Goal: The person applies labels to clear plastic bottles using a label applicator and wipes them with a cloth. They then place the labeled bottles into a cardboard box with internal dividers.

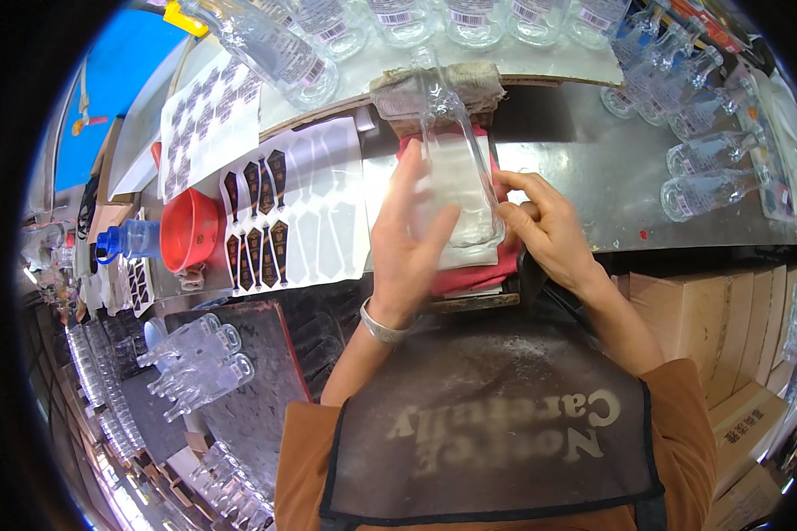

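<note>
Both forearms are rising from the lower edge and converging toward the middle. The left hand (407, 239) is stretching forward with its palm turned inward and its fingers (409, 181) extended, slightly blurred, a metal band circling the wrist. The right hand (549, 226) is curling inward, thumb and fingers (512, 212) bending toward the left.

Left hand (409, 239) motion-blurred over the clear bottle (456, 173).
</note>
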`<act>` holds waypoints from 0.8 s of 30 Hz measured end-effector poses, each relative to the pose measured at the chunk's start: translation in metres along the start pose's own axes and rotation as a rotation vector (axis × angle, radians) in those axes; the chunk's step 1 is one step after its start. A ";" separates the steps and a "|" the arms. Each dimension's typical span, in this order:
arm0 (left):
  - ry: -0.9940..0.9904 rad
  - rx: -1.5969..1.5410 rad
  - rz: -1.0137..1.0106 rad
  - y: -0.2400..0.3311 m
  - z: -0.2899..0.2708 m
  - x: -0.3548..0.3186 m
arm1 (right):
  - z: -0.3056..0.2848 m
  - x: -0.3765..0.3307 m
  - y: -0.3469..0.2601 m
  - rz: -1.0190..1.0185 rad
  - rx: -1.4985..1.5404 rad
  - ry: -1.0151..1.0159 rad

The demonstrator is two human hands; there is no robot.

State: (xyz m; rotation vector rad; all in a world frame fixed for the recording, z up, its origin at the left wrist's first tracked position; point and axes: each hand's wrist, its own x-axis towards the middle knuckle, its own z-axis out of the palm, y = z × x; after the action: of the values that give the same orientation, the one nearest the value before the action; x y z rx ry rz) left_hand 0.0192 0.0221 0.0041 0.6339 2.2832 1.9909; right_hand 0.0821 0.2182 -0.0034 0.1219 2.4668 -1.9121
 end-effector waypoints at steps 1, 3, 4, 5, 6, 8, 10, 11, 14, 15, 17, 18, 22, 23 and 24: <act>-0.001 -0.054 -0.059 -0.004 0.001 -0.002 | 0.002 -0.003 -0.004 -0.060 -0.053 0.016; -0.010 -0.169 -0.180 -0.008 0.003 -0.004 | 0.006 -0.008 -0.009 -0.175 -0.162 0.052; -0.022 -0.062 -0.143 -0.004 0.004 -0.004 | 0.006 -0.008 -0.008 -0.114 -0.106 0.024; -0.034 0.044 -0.105 0.002 0.003 -0.002 | 0.006 -0.007 -0.007 -0.054 -0.051 -0.003; -0.040 0.155 -0.067 0.008 0.002 -0.001 | 0.006 -0.006 -0.008 0.003 0.006 -0.036; -0.030 0.040 -0.105 0.003 0.002 -0.003 | 0.008 -0.006 -0.007 0.000 0.006 -0.033; 0.004 -0.150 -0.196 0.002 0.002 -0.007 | 0.012 -0.005 -0.009 0.028 0.019 -0.041; -0.008 -0.194 -0.188 -0.001 0.004 -0.008 | 0.010 -0.006 -0.013 0.064 0.025 -0.044; -0.039 -0.138 -0.190 0.002 -0.003 -0.009 | 0.016 -0.006 -0.011 0.066 0.124 -0.019; -0.012 -0.115 -0.183 0.001 -0.009 -0.012 | 0.016 -0.009 -0.005 0.069 0.156 -0.014; 0.048 0.113 -0.138 -0.006 -0.028 -0.007 | 0.005 -0.010 0.005 0.068 0.219 0.000; 0.078 0.318 -0.115 -0.011 -0.047 -0.002 | -0.001 -0.012 0.007 0.078 0.254 0.008; 0.274 1.028 -0.113 -0.089 -0.139 0.016 | -0.010 -0.011 0.011 0.102 0.242 0.063; 0.263 1.089 -0.115 -0.096 -0.151 0.025 | -0.009 -0.009 0.012 0.105 0.240 0.056; 0.249 1.147 -0.116 -0.101 -0.157 0.033 | -0.007 -0.007 0.010 0.096 0.244 0.048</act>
State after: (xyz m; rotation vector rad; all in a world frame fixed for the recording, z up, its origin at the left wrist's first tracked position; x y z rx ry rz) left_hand -0.0858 -0.1235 -0.0581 0.2319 3.3767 0.5483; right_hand 0.0899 0.2275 -0.0107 0.2877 2.1989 -2.1833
